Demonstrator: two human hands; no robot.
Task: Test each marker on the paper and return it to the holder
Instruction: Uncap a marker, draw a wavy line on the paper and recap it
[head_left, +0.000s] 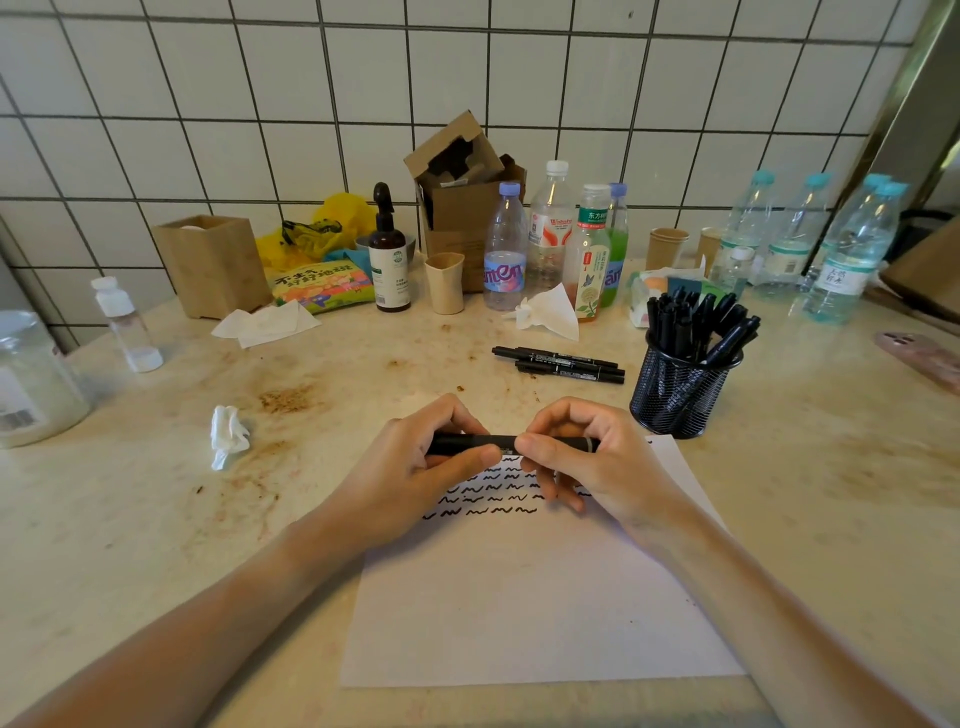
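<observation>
Head view: I look down at a pale, stained counter (156, 519) that runs back to a wall of white tiles (208, 104) with dark grout. My left hand (410, 467) and my right hand (587, 462) both grip one black marker (501, 442), which lies level between them above the far end of the sheet of paper (519, 613); thumb and curled fingers close round it from each side. Whether its cap is on I cannot tell. The paper lies at the near edge of the counter, and rows of short black squiggles (493, 499) cross its far part, partly under my fingers. Beyond the paper's far right corner stands the black mesh holder (680, 395), full of black markers standing upright and leaning. Just left of it, two or three loose markers (561, 361) lie flat, side by side. A crumpled tissue (227, 434) sits left of my left hand. Along the back edge, against the tiles, stand a wooden box (213, 265), a dark pump bottle (388, 260), an open cardboard box (462, 192), several plastic bottles (550, 228) and paper cups (667, 247). At the left edge a clear jar (31, 379) stands.
</observation>
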